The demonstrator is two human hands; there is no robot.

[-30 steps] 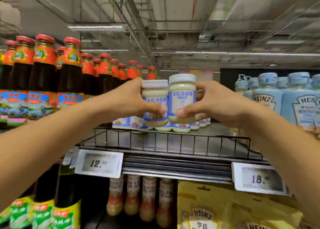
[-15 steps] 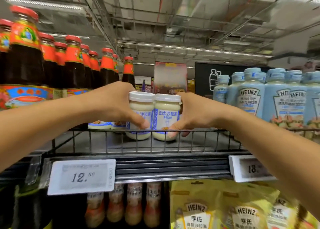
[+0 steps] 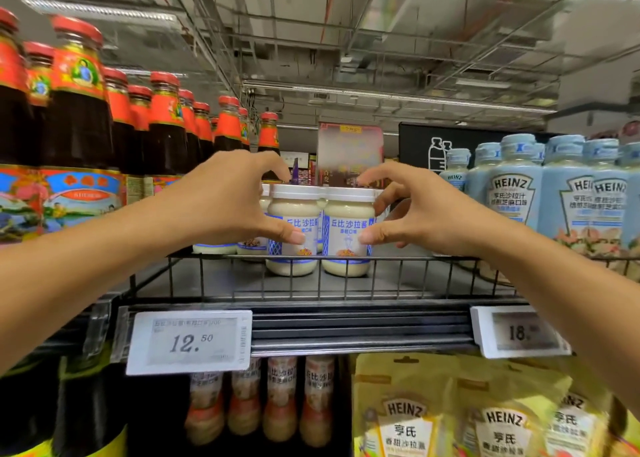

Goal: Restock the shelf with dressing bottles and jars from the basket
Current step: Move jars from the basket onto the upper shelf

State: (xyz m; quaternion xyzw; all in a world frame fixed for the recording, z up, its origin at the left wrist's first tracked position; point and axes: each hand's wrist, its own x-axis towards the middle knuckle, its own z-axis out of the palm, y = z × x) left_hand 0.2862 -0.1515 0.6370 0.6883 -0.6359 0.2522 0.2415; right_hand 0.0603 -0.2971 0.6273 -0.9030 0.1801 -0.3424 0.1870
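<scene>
jars: left jar (image 3: 294, 214), right jar (image 3: 348, 214) upright, side by side, near edge of shelf (image 3: 415, 280)
left hand (image 3: 221, 200): loose, spread round left jar, thumb on label
right hand (image 3: 426, 211): loose, spread, thumb at right jar

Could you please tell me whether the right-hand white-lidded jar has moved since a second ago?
Yes. The right-hand jar has come down: it was above the wire rail; now it stands on the shelf behind it.

2 bare forearms (image 3: 86, 273) end in bare hands, left hand (image 3: 221, 200) and right hand (image 3: 426, 211), with short thumbnails.
</scene>
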